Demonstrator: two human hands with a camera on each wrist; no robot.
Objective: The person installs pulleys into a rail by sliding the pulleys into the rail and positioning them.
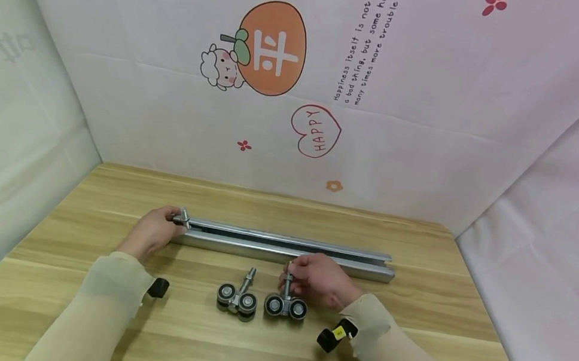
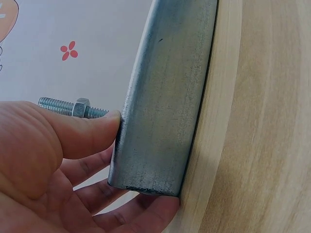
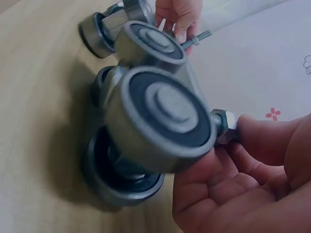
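Roller trolley (image 1: 285,305) stands lower centre of the frame, and we see the right hand (image 1: 322,278) closed in a pinch on its bolt (image 1: 288,287), probably for easy guiding, while the left hand (image 1: 153,231) curls round the metal rail (image 1: 248,249) at its left end, seemingly steadying it. We have a wood-grain tabletop (image 1: 183,342) beneath and printed white sheeting (image 1: 408,141) across the upper frame.

You are at a small screened-in booth: your wood-grain tabletop (image 1: 204,345) meets a pale back sheet (image 1: 412,153) printed with a cartoon fruit (image 1: 293,39), a "HAPPY" heart (image 1: 317,131) and small flowers, while a left sheet (image 1: 13,134) and a right sheet (image 1: 562,208) flank you. Whether home or workshop lies beyond, you cannot tell.
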